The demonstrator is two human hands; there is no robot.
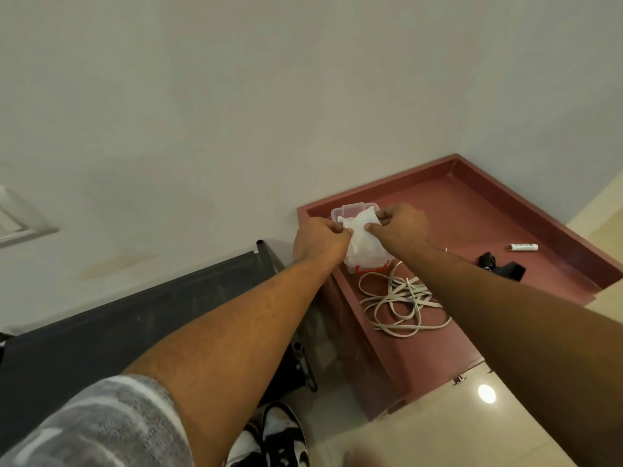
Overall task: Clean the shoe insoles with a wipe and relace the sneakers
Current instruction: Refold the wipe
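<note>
A white wipe (362,242) hangs between my two hands above the back left corner of a red-brown cabinet top (472,217). My left hand (318,241) pinches its left edge and my right hand (399,227) pinches its upper right edge. Behind the wipe stands a clear plastic wipe box (350,210) with its lid up, and a red part shows under the wipe. A loose tangle of off-white shoelaces (401,299) lies on the cabinet top in front of it. Two black-and-white sneakers (273,436) stand on the floor below, partly hidden by my left arm.
A small white tube (523,247) and a black object (502,266) lie on the right part of the cabinet top. A dark grey rack (135,308) with metal posts stands left of the cabinet against the wall. The floor is glossy beige tile (438,429).
</note>
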